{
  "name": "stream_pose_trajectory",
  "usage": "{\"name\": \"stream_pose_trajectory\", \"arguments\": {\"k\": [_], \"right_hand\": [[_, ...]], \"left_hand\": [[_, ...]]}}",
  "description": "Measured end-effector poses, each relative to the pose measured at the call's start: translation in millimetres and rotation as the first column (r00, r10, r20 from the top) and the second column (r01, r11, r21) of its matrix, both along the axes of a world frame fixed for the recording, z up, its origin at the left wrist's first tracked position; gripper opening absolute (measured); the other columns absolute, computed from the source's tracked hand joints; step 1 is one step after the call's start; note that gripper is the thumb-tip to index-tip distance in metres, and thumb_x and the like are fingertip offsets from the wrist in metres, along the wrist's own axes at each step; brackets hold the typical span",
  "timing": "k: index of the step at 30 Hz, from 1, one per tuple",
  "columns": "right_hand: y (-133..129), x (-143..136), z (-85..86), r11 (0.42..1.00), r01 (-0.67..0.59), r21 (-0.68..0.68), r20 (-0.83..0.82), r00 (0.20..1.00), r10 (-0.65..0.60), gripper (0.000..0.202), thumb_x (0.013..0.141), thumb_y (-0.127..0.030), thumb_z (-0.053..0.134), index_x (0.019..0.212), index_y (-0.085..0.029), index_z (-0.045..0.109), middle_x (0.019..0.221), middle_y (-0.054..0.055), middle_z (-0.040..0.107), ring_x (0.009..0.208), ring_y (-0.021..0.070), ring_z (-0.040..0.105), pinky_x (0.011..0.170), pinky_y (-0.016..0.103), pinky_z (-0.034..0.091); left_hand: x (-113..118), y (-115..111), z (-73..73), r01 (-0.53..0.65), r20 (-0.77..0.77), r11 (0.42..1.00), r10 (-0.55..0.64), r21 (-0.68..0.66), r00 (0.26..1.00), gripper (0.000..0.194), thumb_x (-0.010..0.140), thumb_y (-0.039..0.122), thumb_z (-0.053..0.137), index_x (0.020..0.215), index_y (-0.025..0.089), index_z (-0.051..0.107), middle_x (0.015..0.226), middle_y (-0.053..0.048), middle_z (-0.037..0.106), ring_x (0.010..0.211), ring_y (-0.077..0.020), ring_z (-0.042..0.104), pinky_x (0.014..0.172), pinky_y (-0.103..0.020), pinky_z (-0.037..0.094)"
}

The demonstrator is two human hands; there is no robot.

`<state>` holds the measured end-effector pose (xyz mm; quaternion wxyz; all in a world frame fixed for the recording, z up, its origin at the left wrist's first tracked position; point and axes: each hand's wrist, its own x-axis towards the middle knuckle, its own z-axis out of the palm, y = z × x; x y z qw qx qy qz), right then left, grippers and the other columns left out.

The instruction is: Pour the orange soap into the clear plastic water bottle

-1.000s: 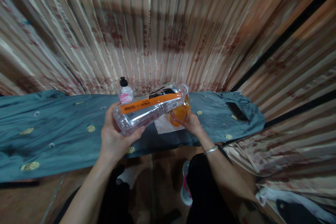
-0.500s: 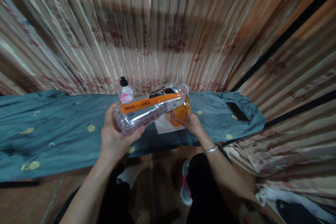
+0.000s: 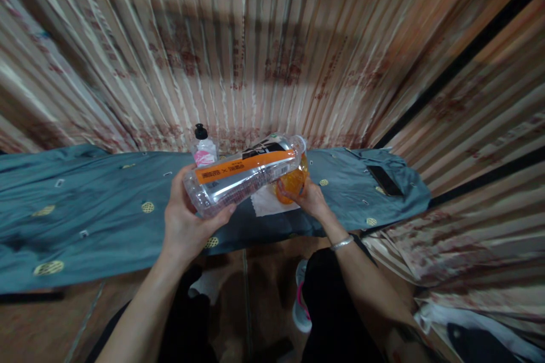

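My left hand (image 3: 187,215) is closed around the base of a clear plastic bottle (image 3: 244,176) with an orange, silver and black label. The bottle is tilted, its neck up and to the right, meeting the top of a second bottle. That second one, a bottle of orange liquid (image 3: 289,188), is gripped by my right hand (image 3: 309,198). Its mouth is partly hidden behind the clear bottle's neck. Under the orange bottle lies a white tissue (image 3: 266,204). Behind my left hand stands a clear squeeze bottle with a black cap (image 3: 204,147) and a pink print.
A blue-green cloth with yellow pineapple prints (image 3: 106,193) covers the long narrow surface. A dark phone (image 3: 385,180) lies on its right part. A pleated patterned curtain (image 3: 264,39) hangs behind, and a dark pole (image 3: 460,57) slants at the right.
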<state>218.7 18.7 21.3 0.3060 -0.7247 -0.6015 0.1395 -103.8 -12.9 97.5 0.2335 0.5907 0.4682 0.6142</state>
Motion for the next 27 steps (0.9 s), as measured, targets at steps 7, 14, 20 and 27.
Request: {"name": "stream_pose_trajectory", "arguments": {"k": [7, 14, 20, 27], "right_hand": [[1.2, 2.9, -3.6, 1.0, -0.015, 0.016, 0.026, 1.0, 0.015, 0.074, 0.088, -0.037, 0.102, 0.153, -0.021, 0.072, 0.137, 0.016, 0.091, 0.124, 0.0398, 0.09, 0.104, 0.051, 0.075], [0.5, -3.4, 2.0, 1.0, 0.017, -0.022, 0.007, 1.0, -0.017, 0.078, 0.088, -0.032, 0.103, 0.158, -0.017, 0.07, 0.138, 0.019, 0.09, 0.126, 0.0432, 0.09, 0.105, 0.055, 0.075], [0.1, -3.7, 2.3, 0.999, 0.03, -0.036, 0.004, 1.0, -0.029, 0.08, 0.088, -0.035, 0.103, 0.158, -0.017, 0.069, 0.142, 0.018, 0.089, 0.129, 0.0413, 0.089, 0.108, 0.051, 0.074], [1.4, 0.3, -1.7, 1.0, -0.002, 0.02, -0.023, 1.0, 0.002, 0.075, 0.086, -0.033, 0.103, 0.153, -0.021, 0.073, 0.136, 0.017, 0.09, 0.125, 0.0456, 0.09, 0.104, 0.059, 0.076]], "left_hand": [[1.3, 0.2, 0.9, 0.0, 0.012, 1.0, 0.0, -0.021, 1.0, 0.087, 0.062, 0.051, 0.101, 0.137, 0.026, 0.065, 0.127, -0.013, 0.087, 0.112, -0.0421, 0.09, 0.096, -0.058, 0.08], [1.3, 1.3, 0.1, -0.007, -0.006, 1.0, 0.007, 0.007, 1.0, 0.085, 0.063, 0.052, 0.1, 0.137, 0.026, 0.067, 0.126, -0.013, 0.087, 0.112, -0.0409, 0.09, 0.096, -0.056, 0.08], [-0.3, 0.9, -2.6, 0.002, -0.016, 0.999, -0.001, 0.041, 1.0, 0.084, 0.066, 0.049, 0.1, 0.139, 0.025, 0.067, 0.126, -0.013, 0.088, 0.11, -0.0401, 0.09, 0.092, -0.055, 0.08], [-1.3, 1.6, -5.1, 0.003, -0.023, 0.998, -0.002, 0.057, 1.0, 0.083, 0.067, 0.05, 0.101, 0.14, 0.026, 0.068, 0.127, -0.012, 0.086, 0.111, -0.0411, 0.09, 0.092, -0.057, 0.08]]}}
